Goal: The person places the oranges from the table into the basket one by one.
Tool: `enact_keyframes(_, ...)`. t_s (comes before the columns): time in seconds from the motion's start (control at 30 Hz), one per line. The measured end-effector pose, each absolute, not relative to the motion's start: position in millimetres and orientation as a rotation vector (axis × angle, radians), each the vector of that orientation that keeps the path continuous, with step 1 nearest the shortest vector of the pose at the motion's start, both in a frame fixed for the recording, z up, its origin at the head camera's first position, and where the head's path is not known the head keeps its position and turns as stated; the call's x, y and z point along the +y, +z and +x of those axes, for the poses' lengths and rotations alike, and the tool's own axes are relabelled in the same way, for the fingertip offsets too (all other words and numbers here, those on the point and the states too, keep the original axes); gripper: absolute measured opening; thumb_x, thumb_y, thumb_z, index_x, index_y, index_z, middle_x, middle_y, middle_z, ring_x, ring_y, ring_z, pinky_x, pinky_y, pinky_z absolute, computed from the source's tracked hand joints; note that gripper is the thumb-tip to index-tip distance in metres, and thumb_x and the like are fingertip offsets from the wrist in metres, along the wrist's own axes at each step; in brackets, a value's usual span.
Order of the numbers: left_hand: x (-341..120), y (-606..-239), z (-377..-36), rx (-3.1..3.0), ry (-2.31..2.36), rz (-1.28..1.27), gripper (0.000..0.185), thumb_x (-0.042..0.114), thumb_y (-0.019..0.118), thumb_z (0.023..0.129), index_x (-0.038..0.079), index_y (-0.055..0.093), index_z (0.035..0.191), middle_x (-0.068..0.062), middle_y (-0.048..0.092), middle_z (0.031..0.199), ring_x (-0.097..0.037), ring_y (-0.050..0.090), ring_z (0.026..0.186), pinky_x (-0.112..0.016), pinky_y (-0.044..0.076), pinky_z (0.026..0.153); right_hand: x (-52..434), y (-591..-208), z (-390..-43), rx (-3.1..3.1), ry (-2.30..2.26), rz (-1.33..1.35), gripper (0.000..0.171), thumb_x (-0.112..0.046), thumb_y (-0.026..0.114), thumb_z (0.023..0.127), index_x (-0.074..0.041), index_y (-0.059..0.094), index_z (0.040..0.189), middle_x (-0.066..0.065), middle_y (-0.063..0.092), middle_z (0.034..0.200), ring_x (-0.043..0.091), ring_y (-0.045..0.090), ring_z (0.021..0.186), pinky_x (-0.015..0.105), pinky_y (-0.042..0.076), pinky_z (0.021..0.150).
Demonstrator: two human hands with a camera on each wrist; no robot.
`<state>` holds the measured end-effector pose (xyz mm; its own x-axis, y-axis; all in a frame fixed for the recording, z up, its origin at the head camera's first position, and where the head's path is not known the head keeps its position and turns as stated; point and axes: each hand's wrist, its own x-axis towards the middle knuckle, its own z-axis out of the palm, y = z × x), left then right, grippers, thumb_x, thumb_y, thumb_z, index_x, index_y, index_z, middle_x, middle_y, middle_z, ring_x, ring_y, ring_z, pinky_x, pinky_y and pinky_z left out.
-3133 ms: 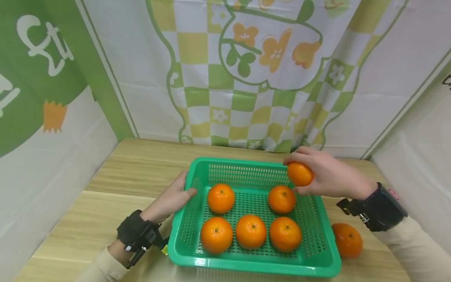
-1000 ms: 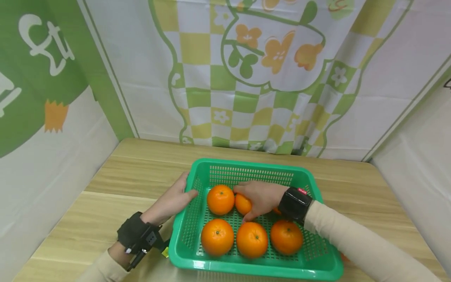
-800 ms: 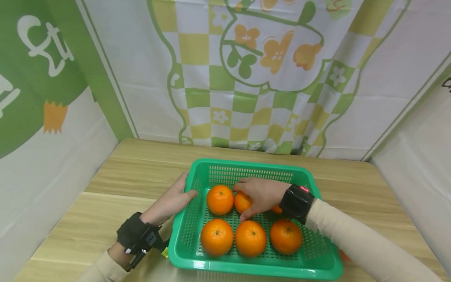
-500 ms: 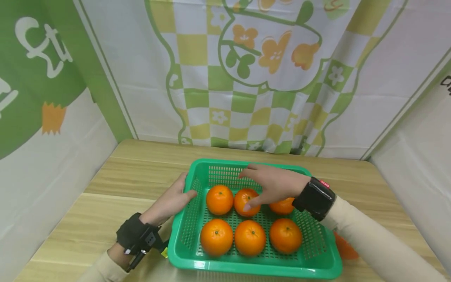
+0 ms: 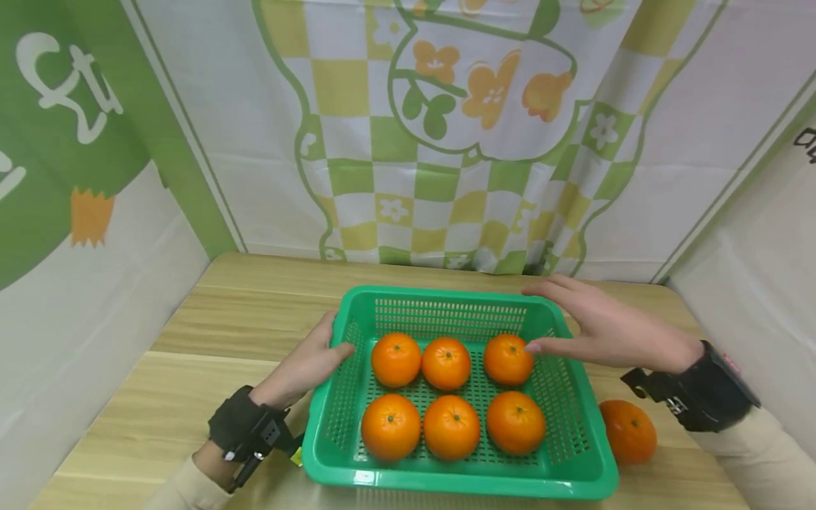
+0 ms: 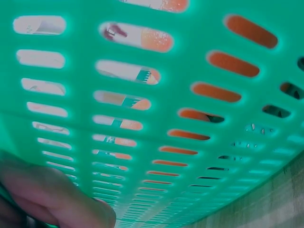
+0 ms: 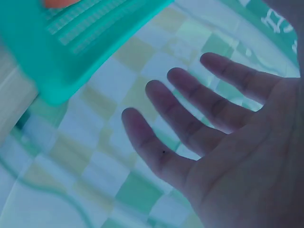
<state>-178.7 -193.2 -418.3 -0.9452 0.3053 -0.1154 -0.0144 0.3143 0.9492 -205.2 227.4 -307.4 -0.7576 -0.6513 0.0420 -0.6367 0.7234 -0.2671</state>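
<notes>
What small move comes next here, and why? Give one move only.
Probably swing the right hand, open and holding nothing above the basket, down to the lone orange on the table beside the basket's right wall. Six oranges already lie inside, and the left hand steadies the left rim.

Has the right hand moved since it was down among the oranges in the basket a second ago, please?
Yes. The right hand has drawn back to the right, open above the green basket rim's far right corner, holding nothing.

Six oranges [image 5: 446, 363] in basket [image 5: 459, 483] — one orange [image 5: 628, 432] right
</notes>
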Motion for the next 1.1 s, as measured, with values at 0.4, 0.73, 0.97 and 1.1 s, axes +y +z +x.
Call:
enact_keyframes(0.4,-194.7,-419.3,-176.6,2.296,1.676,0.265,0.070,0.003,0.041,0.104,0.005,0.006,0.166,-0.031,0.027,0.165,-0.046,0.061,0.126,-0.046,0.067,0.086,292.9,-320.5,-179.0,2.976,-0.396,-0.928,0.071,-0.046,0.081,0.091,-0.011,0.054,0.147,0.017,0.059,0.147,0.042,0.061,0.129,0.066,0.056,0.097)
enact_keyframes(0.73,-194.3,-417.4,-179.2,2.293,1.677,0.272,0.071,0.003,0.040,0.105,0.007,0.005,0.166,-0.030,0.026,0.166,-0.047,0.060,0.128,-0.047,0.067,0.086,323.9,-361.6,-158.2,2.977,-0.361,-0.810,0.078,-0.050,0.088,0.079,-0.012,0.060,0.141,0.012,0.067,0.135,0.030,0.066,0.114,0.043,0.061,0.081)
enact_keyframes(0.97,-194.9,-418.2,-179.4,2.284,1.683,0.263,0.071,0.004,0.040,0.105,0.006,0.005,0.166,-0.030,0.027,0.165,-0.045,0.062,0.125,-0.047,0.067,0.085,327.8,-400.5,-144.7,2.847,-0.470,-0.798,0.084,-0.054,0.090,0.075,-0.014,0.060,0.143,0.010,0.067,0.138,0.029,0.065,0.117,0.041,0.061,0.083)
enact_keyframes(1.1,-194.6,-418.1,-179.3,2.274,1.687,0.258,0.071,0.004,0.040,0.105,0.006,0.004,0.166,-0.030,0.028,0.165,-0.045,0.062,0.125,-0.048,0.067,0.086,326.2,-419.7,-140.3,2.800,-0.520,-0.786,0.074,-0.047,0.092,0.076,-0.019,0.062,0.137,0.002,0.067,0.128,0.008,0.063,0.103,0.022,0.055,0.074)
